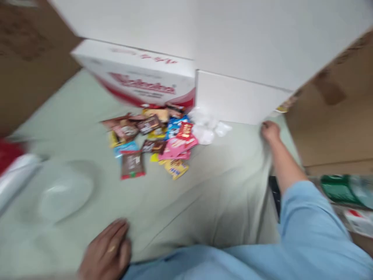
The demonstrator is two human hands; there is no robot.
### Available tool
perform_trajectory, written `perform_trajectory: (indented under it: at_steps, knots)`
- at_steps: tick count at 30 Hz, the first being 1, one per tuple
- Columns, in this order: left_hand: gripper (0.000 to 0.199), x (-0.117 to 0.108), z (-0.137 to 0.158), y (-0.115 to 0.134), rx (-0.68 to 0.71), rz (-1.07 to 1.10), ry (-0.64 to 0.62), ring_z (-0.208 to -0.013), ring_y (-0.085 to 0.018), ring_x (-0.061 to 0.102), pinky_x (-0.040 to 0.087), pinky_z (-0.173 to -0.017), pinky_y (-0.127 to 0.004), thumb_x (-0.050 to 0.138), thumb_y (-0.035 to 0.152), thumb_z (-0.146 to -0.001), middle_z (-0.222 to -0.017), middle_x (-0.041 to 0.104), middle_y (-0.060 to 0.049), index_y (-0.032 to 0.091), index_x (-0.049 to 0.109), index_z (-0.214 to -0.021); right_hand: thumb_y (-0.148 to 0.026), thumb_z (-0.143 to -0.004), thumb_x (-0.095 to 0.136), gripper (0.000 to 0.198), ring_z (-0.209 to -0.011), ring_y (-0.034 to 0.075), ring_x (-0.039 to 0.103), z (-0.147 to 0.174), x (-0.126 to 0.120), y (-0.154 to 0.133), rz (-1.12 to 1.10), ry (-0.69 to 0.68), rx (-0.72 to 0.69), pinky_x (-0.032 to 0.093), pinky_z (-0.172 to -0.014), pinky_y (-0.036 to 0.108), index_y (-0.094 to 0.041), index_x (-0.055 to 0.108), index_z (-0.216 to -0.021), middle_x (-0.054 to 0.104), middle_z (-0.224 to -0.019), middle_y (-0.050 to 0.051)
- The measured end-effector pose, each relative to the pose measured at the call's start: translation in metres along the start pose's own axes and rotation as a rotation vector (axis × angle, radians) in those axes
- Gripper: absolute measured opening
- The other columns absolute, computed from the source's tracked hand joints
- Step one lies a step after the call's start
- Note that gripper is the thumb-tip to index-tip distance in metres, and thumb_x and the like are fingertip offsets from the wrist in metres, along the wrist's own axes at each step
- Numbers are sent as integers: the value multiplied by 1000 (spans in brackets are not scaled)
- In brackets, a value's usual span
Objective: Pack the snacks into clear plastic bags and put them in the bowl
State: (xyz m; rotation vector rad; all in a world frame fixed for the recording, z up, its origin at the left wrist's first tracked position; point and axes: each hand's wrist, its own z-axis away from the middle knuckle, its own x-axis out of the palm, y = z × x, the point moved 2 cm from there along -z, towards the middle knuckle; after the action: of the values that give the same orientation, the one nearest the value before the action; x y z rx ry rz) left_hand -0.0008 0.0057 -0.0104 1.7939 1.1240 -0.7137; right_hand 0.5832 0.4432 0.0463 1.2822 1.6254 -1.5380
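My left hand (pixel 106 251), with a ring on one finger, is low on the pale green cloth (pixel 221 186). Its fingers are curled together, and nothing shows in them. At the right side of the cloth, near the corner of a white box (pixel 233 97), my right hand (pixel 271 131) is closed in a fist. Its fingertips are hidden, so whatever it grips, if anything, cannot be made out. Several wrapped snacks (pixel 153 136) in brown, pink, blue and yellow lie piled between the hands, farther back. Beside them are small white translucent pieces (pixel 205 126).
A white-and-red printed box (pixel 142 79) stands behind the snacks. White panels (pixel 186 27) rise at the back, with cardboard at left (pixel 35 66) and right (pixel 335 116). A clear round bowl-like thing (pixel 67 190), blurred, and a white roll (pixel 19 179) are at left. A green bottle (pixel 335 188) lies at right.
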Motion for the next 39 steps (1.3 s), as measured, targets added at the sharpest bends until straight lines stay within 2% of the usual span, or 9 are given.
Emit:
perform_trajectory:
  at_steps: [3, 7, 11, 14, 17, 24, 31, 35, 39]
  knots:
    - [42, -14, -20, 35, 61, -103, 23, -104, -28, 73, 59, -89, -43, 61, 12, -82, -108, 77, -11, 22, 67, -123, -60, -80, 61, 50, -138, 45, 52, 20, 0, 10, -85, -110, -35, 30, -109, 68, -18, 79, -99, 66, -130, 31]
    - [28, -26, -40, 38, -40, 29, -63, -111, -25, 69, 57, -95, -42, 57, 19, -91, -114, 73, -13, 21, 64, -118, -88, -52, 66, 96, -149, 48, 36, 29, 23, 70, -86, -190, -62, 26, -112, 66, -16, 79, -116, 48, -147, 40]
    - [30, -57, -56, 8, -217, -300, 328, -126, -31, 61, 48, -106, -51, 64, 26, -90, -121, 70, -18, 18, 65, -119, -87, -58, 58, 111, -149, 46, 37, 67, 40, 103, 26, -223, -146, 28, -116, 62, -10, 68, -137, 49, -146, 40]
    - [47, -75, -67, -24, -388, -446, 353, -142, -42, 47, 23, -120, -68, 71, 41, -85, -135, 65, -23, 14, 65, -124, -78, -73, 45, 100, -144, 46, 46, 127, 30, 81, 126, -185, -229, 35, -117, 58, -4, 66, -136, 56, -139, 39]
    - [22, -78, -73, -38, -382, -312, 142, -121, -37, 66, 12, -120, -71, 55, 33, -95, -106, 77, -16, 19, 72, -98, -62, -87, 32, 85, -143, 43, 47, 195, 16, 40, 186, -151, -305, 37, -118, 59, 0, 61, -137, 57, -142, 33]
    - [13, -82, -62, -6, -95, -174, 139, -125, -32, 64, 19, -124, -62, 59, 25, -95, -96, 79, -5, 26, 71, -91, -53, -92, 40, 61, -135, 36, 55, 287, -8, -27, 129, -130, -272, 42, -115, 55, -10, 67, -126, 61, -140, 25]
    - [62, -111, -39, -13, -79, -154, 334, -149, -38, 42, 24, -122, -70, 77, 37, -81, -157, 53, 0, 37, 59, -140, -56, -92, 46, 44, -97, 28, 68, 244, -32, -131, -110, -75, -230, 54, -92, 43, -23, 75, -94, 74, -102, 13]
    - [38, -117, -5, 1, -88, 7, 392, -133, -32, 60, 47, -113, -57, 70, 29, -86, -132, 70, 1, 36, 68, -124, -51, -94, 46, 41, -98, 28, 65, 182, -7, -198, -63, 8, -171, 48, -96, 42, -20, 73, -90, 72, -102, 15]
    - [17, -100, 36, 22, -36, 90, 272, -112, -28, 70, 59, -93, -45, 63, 20, -91, -107, 74, -6, 27, 70, -104, -50, -86, 61, 33, -95, 30, 66, 141, 31, -252, -57, -38, -69, 48, -88, 42, -20, 70, -76, 72, -93, 16]
